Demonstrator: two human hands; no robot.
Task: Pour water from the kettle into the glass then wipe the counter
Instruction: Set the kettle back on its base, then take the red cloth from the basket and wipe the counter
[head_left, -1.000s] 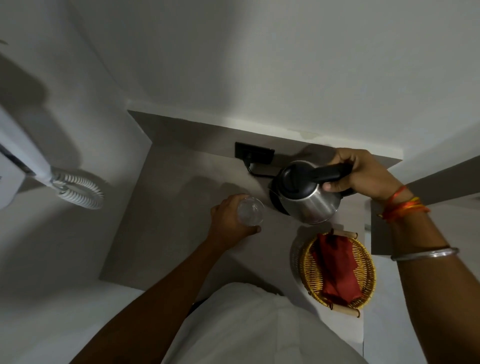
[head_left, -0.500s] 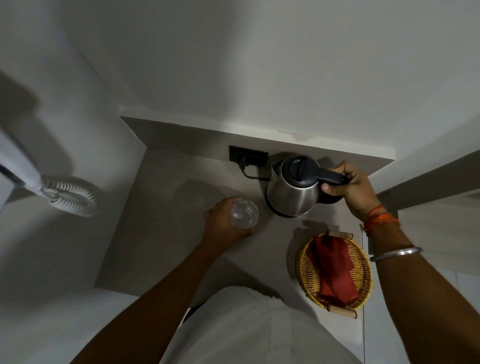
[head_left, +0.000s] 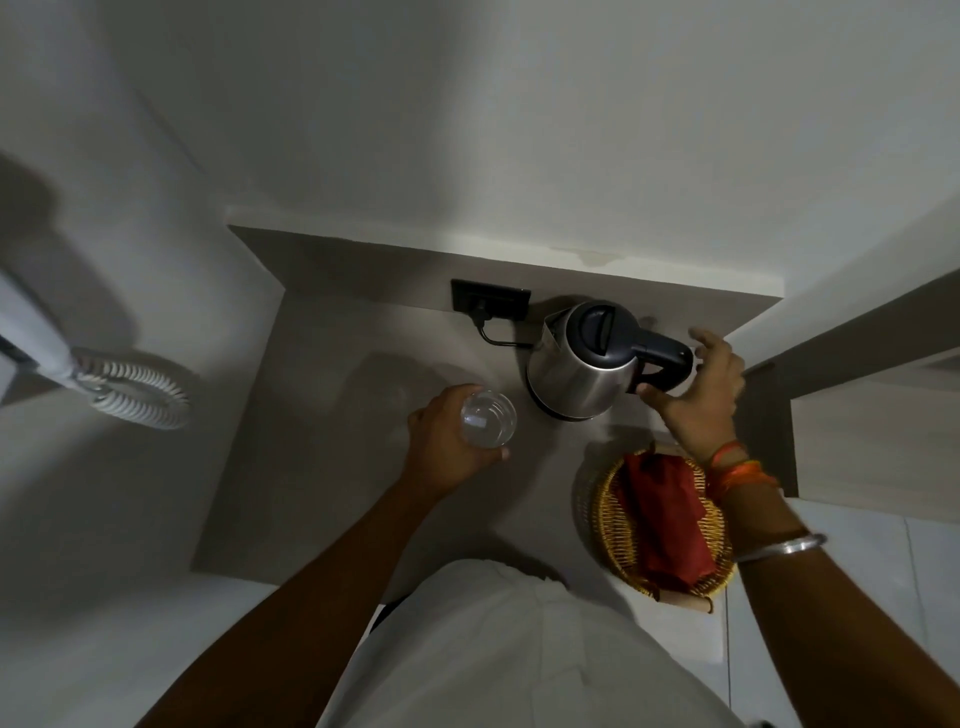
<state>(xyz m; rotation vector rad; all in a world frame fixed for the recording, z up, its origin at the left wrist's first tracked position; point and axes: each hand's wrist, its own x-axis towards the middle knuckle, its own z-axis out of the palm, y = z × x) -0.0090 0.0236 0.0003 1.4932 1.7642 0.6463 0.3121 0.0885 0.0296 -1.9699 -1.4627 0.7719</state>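
A steel kettle (head_left: 582, 371) with a black lid and handle stands upright on its base at the back of the grey counter (head_left: 322, 415). My right hand (head_left: 701, 389) is spread open just right of the handle, fingers apart, thumb near the handle's lower end. A clear glass (head_left: 488, 419) with water in it stands left of the kettle, and my left hand (head_left: 447, 447) is wrapped around it. A red cloth (head_left: 665, 514) lies in a wicker basket (head_left: 608, 525) at the counter's right front.
A black wall socket (head_left: 491, 301) with the kettle's cord plugged in sits behind the kettle. A white wall phone with a coiled cord (head_left: 135, 389) hangs on the left wall. Walls close in the counter on the left and back.
The kettle went from tilted in the air to upright on its base. My right hand has let go of the handle and opened. My left hand stays on the glass.
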